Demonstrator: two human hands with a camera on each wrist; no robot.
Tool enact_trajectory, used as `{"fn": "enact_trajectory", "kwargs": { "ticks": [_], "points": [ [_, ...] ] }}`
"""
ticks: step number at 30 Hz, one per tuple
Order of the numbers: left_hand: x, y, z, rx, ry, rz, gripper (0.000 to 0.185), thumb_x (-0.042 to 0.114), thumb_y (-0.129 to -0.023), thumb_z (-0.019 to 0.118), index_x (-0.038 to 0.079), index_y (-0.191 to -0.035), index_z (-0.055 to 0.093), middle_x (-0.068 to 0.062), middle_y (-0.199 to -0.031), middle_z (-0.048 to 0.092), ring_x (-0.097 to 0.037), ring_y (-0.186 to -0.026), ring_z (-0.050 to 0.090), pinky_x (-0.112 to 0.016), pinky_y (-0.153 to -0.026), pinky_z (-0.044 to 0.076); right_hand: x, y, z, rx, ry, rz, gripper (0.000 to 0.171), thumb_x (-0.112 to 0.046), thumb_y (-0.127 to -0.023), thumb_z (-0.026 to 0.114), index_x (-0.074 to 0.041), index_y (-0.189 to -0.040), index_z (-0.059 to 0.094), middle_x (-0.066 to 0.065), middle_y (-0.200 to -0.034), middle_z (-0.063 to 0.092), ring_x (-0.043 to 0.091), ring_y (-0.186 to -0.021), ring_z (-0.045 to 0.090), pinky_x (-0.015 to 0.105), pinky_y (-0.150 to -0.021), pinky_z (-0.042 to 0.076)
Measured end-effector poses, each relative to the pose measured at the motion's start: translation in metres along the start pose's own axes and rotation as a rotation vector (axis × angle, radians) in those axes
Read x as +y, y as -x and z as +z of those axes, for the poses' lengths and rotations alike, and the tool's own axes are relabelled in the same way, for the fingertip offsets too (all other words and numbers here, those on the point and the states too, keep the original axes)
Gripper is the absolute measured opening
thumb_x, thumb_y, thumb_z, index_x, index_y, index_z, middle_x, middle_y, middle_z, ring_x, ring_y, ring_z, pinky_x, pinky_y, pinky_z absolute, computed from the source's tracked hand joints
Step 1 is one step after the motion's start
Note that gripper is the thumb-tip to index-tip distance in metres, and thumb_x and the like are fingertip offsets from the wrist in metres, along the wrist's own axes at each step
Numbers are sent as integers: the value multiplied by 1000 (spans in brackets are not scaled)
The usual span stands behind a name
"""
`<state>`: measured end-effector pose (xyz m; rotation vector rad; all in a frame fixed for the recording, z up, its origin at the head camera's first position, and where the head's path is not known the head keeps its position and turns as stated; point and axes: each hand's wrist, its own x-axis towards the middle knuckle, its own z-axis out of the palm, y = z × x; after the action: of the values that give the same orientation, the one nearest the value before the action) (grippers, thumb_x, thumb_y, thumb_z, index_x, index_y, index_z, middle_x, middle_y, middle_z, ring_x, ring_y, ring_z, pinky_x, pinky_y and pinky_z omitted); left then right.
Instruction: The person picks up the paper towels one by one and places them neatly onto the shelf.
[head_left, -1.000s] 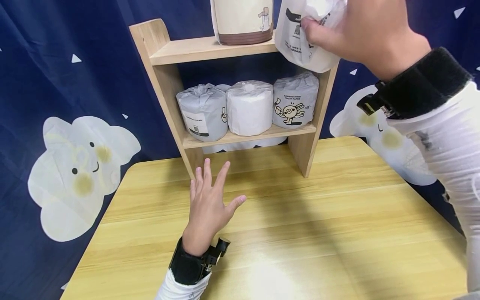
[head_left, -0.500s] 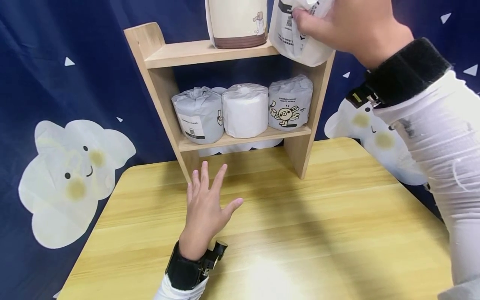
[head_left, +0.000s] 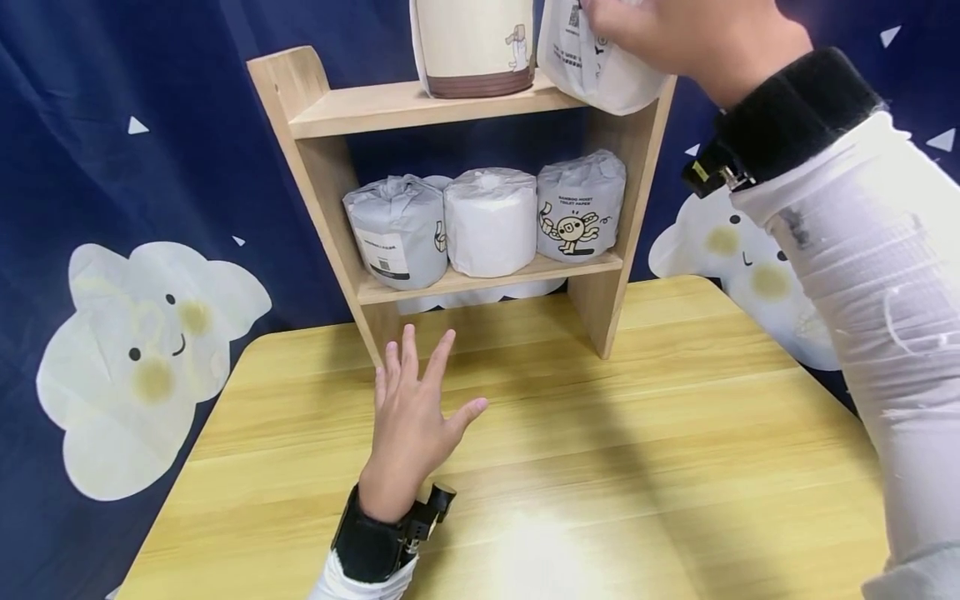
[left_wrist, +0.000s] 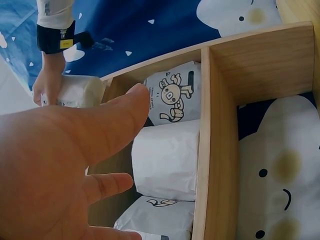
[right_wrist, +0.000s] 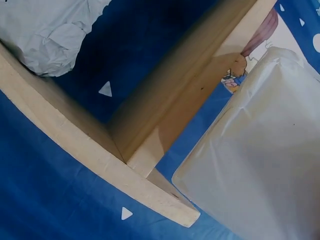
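Note:
At the right end of the upper shelf (head_left: 360, 108), my right hand (head_left: 697, 42) grips a wrapped toilet paper roll (head_left: 573, 71), thumb on its near side. In the right wrist view the roll (right_wrist: 265, 155) fills the right side, beside the shelf's end; whether it touches the board cannot be told. A cream package with a brown base band (head_left: 480, 46) stands on the same shelf, its top out of view. Above the table my left hand (head_left: 412, 425) holds nothing, its fingers spread, in front of the rack's left leg.
On the lower shelf stand a grey wrapped roll (head_left: 397, 233), a white roll (head_left: 491, 225) and a grey cartoon-printed roll (head_left: 581, 208). The wooden rack rests on a wood-grain table (head_left: 675, 400) before a dark blue cloud-printed curtain (head_left: 165, 67).
My right hand has raised the roll a little and carried it slightly left along the upper shelf. The head view has shifted slightly. My left hand stays almost still.

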<state>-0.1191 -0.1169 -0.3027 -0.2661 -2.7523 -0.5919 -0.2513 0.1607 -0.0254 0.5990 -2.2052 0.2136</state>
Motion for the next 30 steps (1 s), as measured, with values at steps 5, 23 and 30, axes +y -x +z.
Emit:
{"fn": "enact_trajectory", "kwargs": {
  "ticks": [5, 23, 30],
  "points": [
    [0, 0, 0, 7, 6, -4, 87, 48, -82, 74, 23, -153, 31, -24, -159, 4, -48, -142, 3, -66, -109, 10, 1, -9, 7, -42, 10, 46, 58, -36, -96, 46, -9, -147, 38, 20, -136, 51, 40, -112, 58, 46, -97, 44],
    [0, 1, 2, -4, -8, -8, 87, 50, -81, 74, 23, -153, 31, -24, -159, 5, -49, -142, 5, -67, -108, 11, 7, -22, 15, -149, -12, 177, 62, -42, -97, 43, -9, -149, 33, 22, -137, 49, 39, -110, 58, 48, -94, 46],
    [-1, 3, 3, -17, 3, -23, 87, 50, -82, 73, 24, -153, 31, -23, -159, 2, -48, -143, 5, -66, -109, 9, 2, -28, 17, -210, -12, 255, 67, -45, -96, 41, -6, -150, 30, 23, -135, 48, 38, -107, 57, 48, -92, 48]
  ]
}}
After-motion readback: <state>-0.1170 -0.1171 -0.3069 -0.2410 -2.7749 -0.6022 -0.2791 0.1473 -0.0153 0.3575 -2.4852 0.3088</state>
